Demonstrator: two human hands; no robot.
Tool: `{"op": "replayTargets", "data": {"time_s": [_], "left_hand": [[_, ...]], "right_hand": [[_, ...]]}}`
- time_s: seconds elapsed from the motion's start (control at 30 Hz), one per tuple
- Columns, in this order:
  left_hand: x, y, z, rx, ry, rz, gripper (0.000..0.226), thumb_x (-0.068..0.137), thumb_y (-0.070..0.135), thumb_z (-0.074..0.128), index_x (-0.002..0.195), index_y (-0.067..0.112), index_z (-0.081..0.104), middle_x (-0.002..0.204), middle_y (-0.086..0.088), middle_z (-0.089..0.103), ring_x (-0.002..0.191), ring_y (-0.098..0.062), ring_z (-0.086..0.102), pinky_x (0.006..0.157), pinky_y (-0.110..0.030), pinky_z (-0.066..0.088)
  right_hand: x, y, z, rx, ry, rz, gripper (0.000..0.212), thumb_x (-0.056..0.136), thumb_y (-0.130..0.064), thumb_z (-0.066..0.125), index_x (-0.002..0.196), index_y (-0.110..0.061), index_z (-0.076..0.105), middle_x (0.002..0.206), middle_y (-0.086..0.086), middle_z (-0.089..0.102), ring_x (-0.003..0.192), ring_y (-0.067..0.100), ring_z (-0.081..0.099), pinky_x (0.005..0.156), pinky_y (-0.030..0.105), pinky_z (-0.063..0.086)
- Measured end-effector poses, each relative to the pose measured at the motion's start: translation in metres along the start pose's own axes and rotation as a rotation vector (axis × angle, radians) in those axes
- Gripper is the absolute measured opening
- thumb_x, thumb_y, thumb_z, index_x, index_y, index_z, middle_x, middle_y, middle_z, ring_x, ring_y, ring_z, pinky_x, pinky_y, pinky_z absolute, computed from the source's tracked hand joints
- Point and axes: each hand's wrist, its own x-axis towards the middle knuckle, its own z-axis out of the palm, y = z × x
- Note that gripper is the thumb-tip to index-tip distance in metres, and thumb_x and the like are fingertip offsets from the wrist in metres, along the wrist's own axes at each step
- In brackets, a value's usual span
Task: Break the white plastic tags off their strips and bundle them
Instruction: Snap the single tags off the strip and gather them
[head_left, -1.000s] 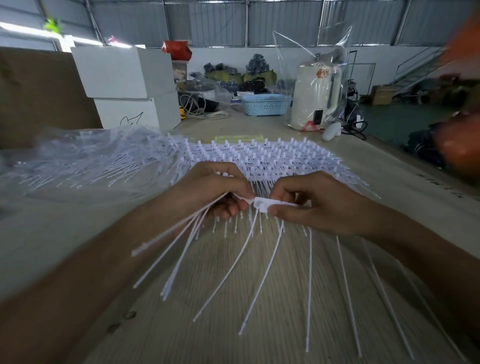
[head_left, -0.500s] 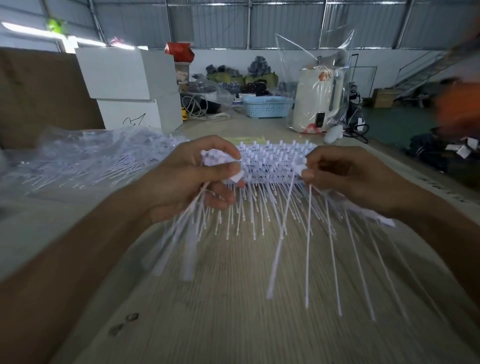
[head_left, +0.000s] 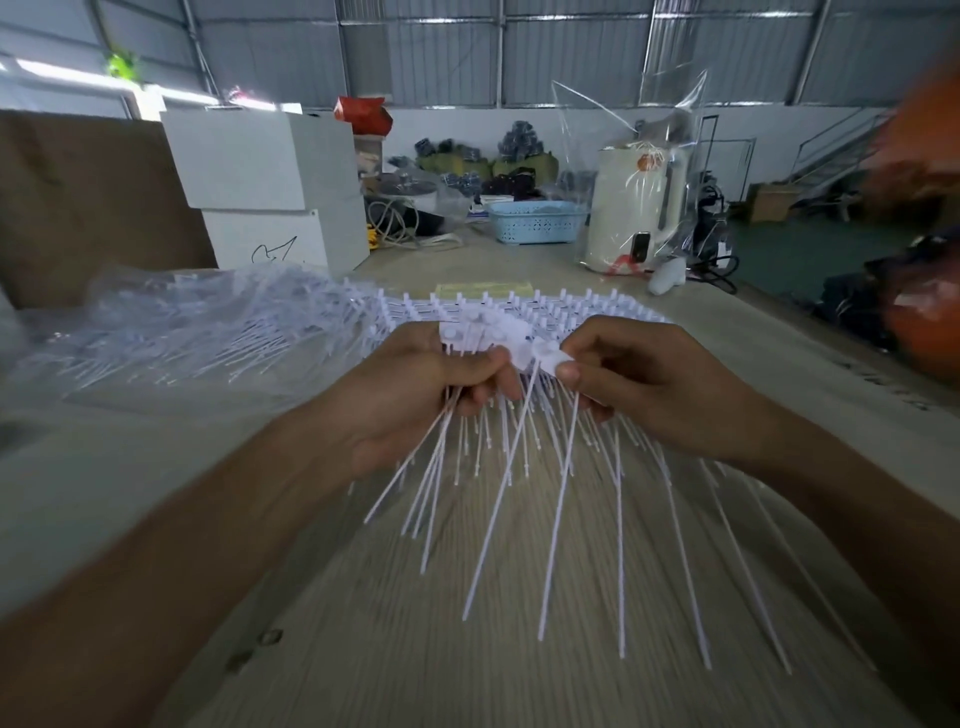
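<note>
The thin white plastic tags w/ flat heads (head_left: 470, 332) are gathered as a small bundle in the left hand (head_left: 415, 395); fingers curl round the stems, heads stick out above, tails hang down over the pale wood-grain table (head_left: 415, 649). The right hand (head_left: 639, 384) pinches one white tag head (head_left: 553, 359) btw thumb and forefinger, just beside the bundle. Behind both hands lies the white strip of tags still joined (head_left: 571, 312). Left of it, a clear plastic bag of more tags (head_left: 182, 327). Farther back: white boxes (head_left: 260, 192), blue basket (head_left: 537, 222).
</note>
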Motion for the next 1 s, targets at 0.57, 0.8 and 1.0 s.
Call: {"op": "replayTargets", "data": {"time_s": [0.57, 0.8, 1.0], "left_hand": [[0.0, -0.001, 0.011, -0.221, -0.012, -0.102, 0.034, 0.094, 0.045, 0.057, 0.099, 0.016, 0.074, 0.058, -0.002, 0.048, 0.042, -0.013, 0.036, 0.041, -0.02, 0.033], [-0.003, -0.007, 0.02, 0.093, 0.057, 0.039, 0.025, 0.088, 0.043, 0.07, 0.072, 0.025, 0.066, 0.049, 0.012, 0.039, 0.04, -0.005, 0.033, 0.045, -0.022, 0.024], [-0.005, -0.001, 0.018, 0.054, 0.159, 0.027, 0.032, 0.092, 0.032, 0.068, 0.067, 0.013, 0.065, 0.043, 0.009, 0.037, 0.035, -0.006, 0.031, 0.04, -0.018, 0.026]], "right_hand": [[-0.001, -0.005, 0.017, -0.129, 0.099, 0.046, 0.011, 0.1, -0.031, 0.058, 0.092, -0.023, 0.059, 0.061, 0.003, 0.055, 0.054, 0.019, 0.052, 0.057, 0.045, 0.044], [-0.001, -0.008, 0.026, -0.129, 0.085, 0.058, 0.006, 0.096, -0.023, 0.064, 0.1, -0.018, 0.063, 0.067, -0.004, 0.05, 0.056, 0.005, 0.045, 0.057, 0.026, 0.036], [0.0, -0.015, 0.001, -0.108, -0.046, 0.143, 0.009, 0.095, -0.026, 0.065, 0.089, -0.021, 0.068, 0.071, 0.0, 0.064, 0.066, 0.017, 0.061, 0.065, 0.034, 0.05]]}}
